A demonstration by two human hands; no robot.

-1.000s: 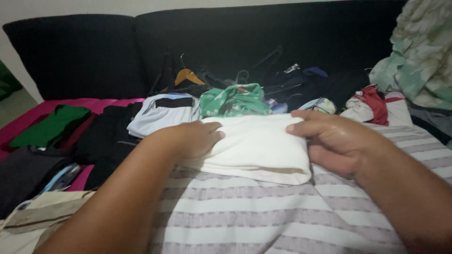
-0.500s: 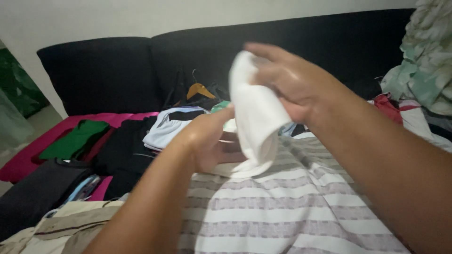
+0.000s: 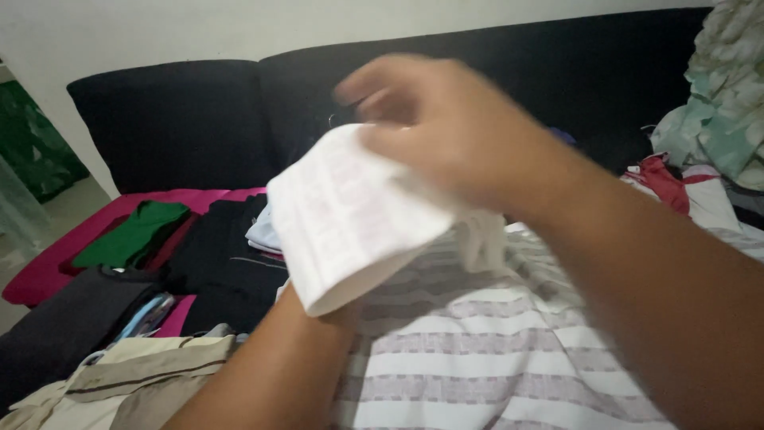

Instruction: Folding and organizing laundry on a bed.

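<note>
My right hand (image 3: pixel 446 127) grips a folded white garment (image 3: pixel 350 215) from above and holds it in the air in front of me; the hand is blurred. My left hand is hidden under the garment's lower left side, where only its wrist (image 3: pixel 314 326) shows, and it seems to bear the garment from below. Faint pinkish markings show on the garment's upper face. A grey and white striped cloth (image 3: pixel 477 350) lies spread beneath both arms.
A black sofa back (image 3: pixel 175 119) runs behind. On a pink cover (image 3: pixel 95 231) lie a folded green garment (image 3: pixel 131 235), black garments (image 3: pixel 223 255) and a dark grey one (image 3: pixel 64 318). A beige garment (image 3: pixel 135 374) lies near left. Red and white clothes (image 3: pixel 664 183) and pale green patterned fabric (image 3: pixel 728 103) are piled at the right.
The white garment was lifted off the striped cloth and has swung up and leftward. My right hand rose with it, and my left hand went underneath it.
</note>
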